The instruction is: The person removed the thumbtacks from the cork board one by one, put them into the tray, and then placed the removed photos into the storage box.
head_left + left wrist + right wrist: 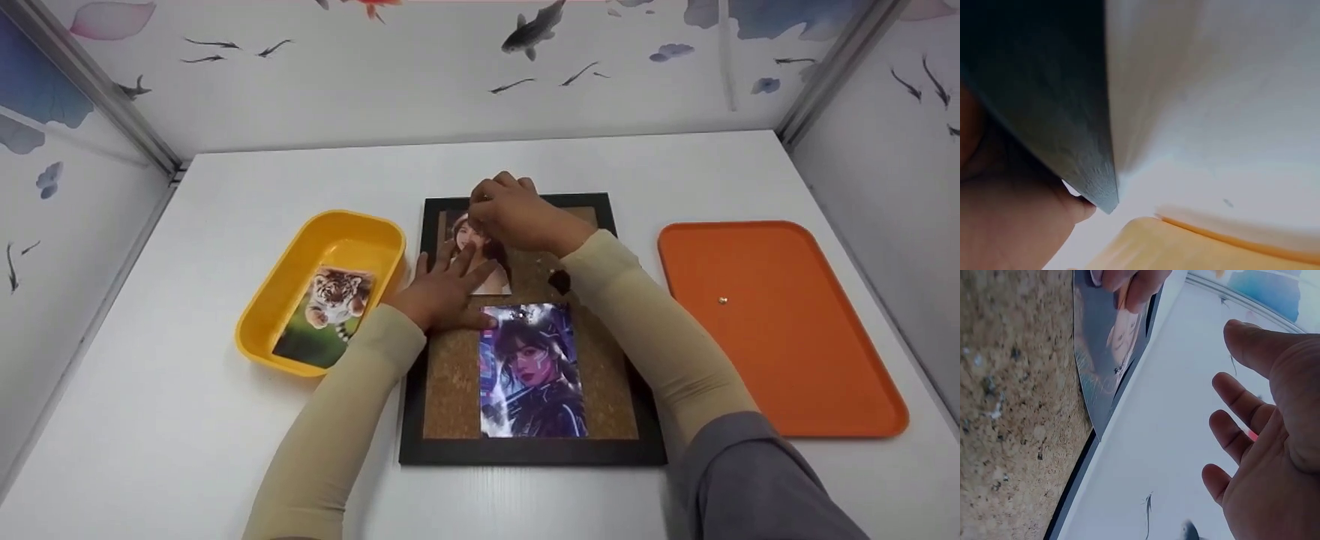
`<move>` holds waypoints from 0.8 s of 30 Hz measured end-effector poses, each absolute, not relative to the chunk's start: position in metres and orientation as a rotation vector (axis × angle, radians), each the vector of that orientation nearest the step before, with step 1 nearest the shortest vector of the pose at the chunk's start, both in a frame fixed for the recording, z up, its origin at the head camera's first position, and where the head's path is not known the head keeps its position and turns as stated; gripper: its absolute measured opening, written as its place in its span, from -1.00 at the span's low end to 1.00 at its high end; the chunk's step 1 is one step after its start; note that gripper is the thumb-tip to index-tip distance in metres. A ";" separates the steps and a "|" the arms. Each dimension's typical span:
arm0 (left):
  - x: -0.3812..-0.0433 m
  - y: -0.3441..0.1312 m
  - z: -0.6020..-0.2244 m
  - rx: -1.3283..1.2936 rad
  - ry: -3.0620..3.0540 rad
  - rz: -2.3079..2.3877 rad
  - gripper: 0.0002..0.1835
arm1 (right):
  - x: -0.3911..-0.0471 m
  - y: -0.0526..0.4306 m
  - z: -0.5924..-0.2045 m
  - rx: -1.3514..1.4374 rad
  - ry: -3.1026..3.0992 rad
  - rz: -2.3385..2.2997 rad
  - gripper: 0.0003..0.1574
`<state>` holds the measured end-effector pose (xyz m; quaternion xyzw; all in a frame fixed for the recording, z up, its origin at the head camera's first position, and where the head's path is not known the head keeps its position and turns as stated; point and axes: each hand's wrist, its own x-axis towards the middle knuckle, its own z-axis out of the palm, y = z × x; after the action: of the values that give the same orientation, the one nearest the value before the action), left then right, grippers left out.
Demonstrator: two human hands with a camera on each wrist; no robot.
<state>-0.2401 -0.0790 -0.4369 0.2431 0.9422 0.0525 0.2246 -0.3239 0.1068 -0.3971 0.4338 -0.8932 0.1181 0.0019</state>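
Observation:
My left hand point(444, 291) lies with fingers spread over a portrait photo point(495, 280) at the upper left of a black-framed corkboard point(454, 390). In the right wrist view, fingertips point(1144, 289) press this photo and its near edge bows off the cork. My right hand point(521, 217) is just above the photo's top, its fingers bent. A tiny bright spot shows beside its fingertips in the head view; I cannot tell whether it holds something. Lower on the board is a purple cyberpunk-style portrait print point(532, 382) with a small pin point(521, 316) at its top.
Left of the board stands a yellow tub point(251, 334) holding a tiger picture point(330, 307). An orange tray point(795, 360) lies on the right, with one small shiny piece point(723, 301) on it. A dark spot point(559, 281) shows on the cork beside my right sleeve. Printed panels enclose the white table.

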 end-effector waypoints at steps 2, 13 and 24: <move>-0.239 -0.080 -0.436 0.687 2.621 0.161 0.10 | -0.320 0.109 -0.397 1.368 -2.790 0.416 -0.78; -0.221 -0.077 -0.428 0.599 2.753 0.210 0.03 | -0.308 0.115 -0.397 1.349 -2.795 0.547 -0.86; -0.188 -0.085 -0.409 0.682 2.828 0.276 -0.17 | -0.297 0.127 -0.392 1.330 -2.790 0.451 -0.87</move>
<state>-0.1875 -0.0854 -0.4092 0.2320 0.9620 0.0939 0.1093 -0.2973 0.1274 -0.3922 0.4258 -0.8932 0.1442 0.0088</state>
